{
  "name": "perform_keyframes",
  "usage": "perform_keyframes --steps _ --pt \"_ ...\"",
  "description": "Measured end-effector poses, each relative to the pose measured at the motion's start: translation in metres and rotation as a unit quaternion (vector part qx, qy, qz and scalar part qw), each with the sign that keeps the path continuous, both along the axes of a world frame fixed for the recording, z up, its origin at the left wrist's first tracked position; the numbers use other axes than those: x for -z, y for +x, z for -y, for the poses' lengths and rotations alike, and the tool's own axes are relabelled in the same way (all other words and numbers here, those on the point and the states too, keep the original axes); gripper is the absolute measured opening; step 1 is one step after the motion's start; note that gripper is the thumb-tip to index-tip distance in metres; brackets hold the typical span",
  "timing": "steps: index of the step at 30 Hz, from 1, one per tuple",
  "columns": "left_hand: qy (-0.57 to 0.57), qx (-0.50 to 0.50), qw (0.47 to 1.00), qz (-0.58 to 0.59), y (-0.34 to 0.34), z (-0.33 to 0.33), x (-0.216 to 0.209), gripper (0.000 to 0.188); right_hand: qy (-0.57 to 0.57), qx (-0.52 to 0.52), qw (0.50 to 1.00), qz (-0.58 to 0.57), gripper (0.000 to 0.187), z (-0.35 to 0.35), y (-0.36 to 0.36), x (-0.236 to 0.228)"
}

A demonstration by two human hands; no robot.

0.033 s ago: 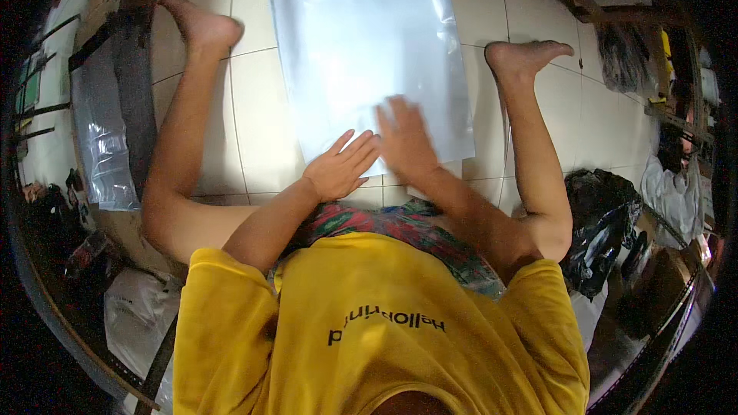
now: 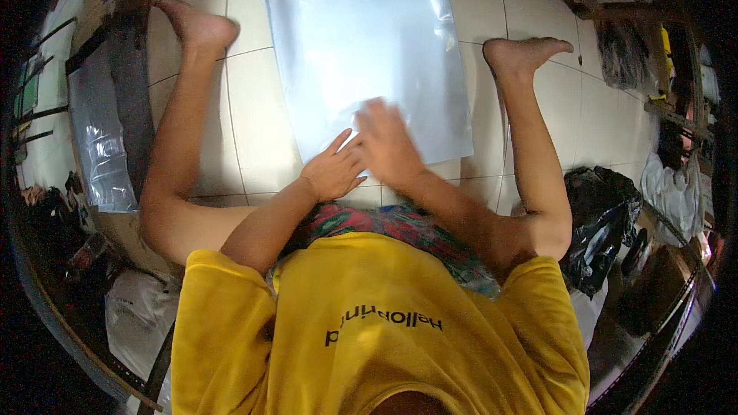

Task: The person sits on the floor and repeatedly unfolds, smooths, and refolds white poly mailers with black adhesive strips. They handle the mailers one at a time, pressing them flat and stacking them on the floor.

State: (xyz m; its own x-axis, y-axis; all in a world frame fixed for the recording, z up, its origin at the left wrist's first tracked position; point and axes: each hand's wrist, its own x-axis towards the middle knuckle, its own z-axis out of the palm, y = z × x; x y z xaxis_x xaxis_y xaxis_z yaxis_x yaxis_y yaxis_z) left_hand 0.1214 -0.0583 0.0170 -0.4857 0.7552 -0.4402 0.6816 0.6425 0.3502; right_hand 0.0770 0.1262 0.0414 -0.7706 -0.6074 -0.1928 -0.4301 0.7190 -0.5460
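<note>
A large pale plastic mailer bag (image 2: 369, 38) lies flat on the tiled floor between my legs, with a dark strip along its far edge. Layered edges show at its far left corner, as if more than one sheet lies there. My left hand (image 2: 330, 172) rests at the bag's near edge, fingers stretched out and flat. Over the near part of the bag is my right hand (image 2: 390, 147), blurred by motion, its fingers extended. It partly covers the left fingertips. Neither hand visibly grips anything.
My bare legs spread on both sides of the bag. Grey plastic bags (image 2: 104, 134) lie beside a dark strip on the left. A black plastic bag (image 2: 600, 219) sits by my right knee, near a white bag (image 2: 673, 192). A wooden frame (image 2: 634, 13) stands at the far right.
My right hand has swept left across the bag and now overlaps the left fingertips. The left hand has shifted slightly left. The bag appears almost unmoved.
</note>
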Motion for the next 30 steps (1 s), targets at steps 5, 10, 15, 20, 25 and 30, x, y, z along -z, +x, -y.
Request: perform_keyframes --steps 5,10,15,20,25,30 --pt "0.207 -0.226 0.948 0.086 0.016 0.009 0.024 0.049 -0.002 -0.129 0.988 -0.087 0.074 0.024 0.022 0.023" --pt "0.179 -0.053 0.979 -0.082 -0.002 0.01 0.023 0.058 -0.001 -0.116 0.992 -0.041 0.077 0.001 -0.001 0.03" --pt "0.099 -0.097 0.988 -0.063 -0.003 0.012 0.014 0.075 0.052 -0.099 0.993 -0.022 0.083 -0.063 -0.021 0.036" --pt "0.004 -0.115 0.993 -0.012 0.002 0.042 0.007 0.082 0.106 -0.096 0.987 -0.072 0.082 -0.127 -0.03 0.038" --pt "0.015 -0.113 0.993 -0.031 0.008 0.045 0.004 0.084 0.113 -0.096 0.985 -0.091 0.077 -0.133 -0.031 0.036" --pt "0.016 -0.14 0.99 -0.017 0.004 0.032 -0.015 0.089 0.151 -0.086 0.982 -0.08 0.079 -0.126 -0.032 0.028"
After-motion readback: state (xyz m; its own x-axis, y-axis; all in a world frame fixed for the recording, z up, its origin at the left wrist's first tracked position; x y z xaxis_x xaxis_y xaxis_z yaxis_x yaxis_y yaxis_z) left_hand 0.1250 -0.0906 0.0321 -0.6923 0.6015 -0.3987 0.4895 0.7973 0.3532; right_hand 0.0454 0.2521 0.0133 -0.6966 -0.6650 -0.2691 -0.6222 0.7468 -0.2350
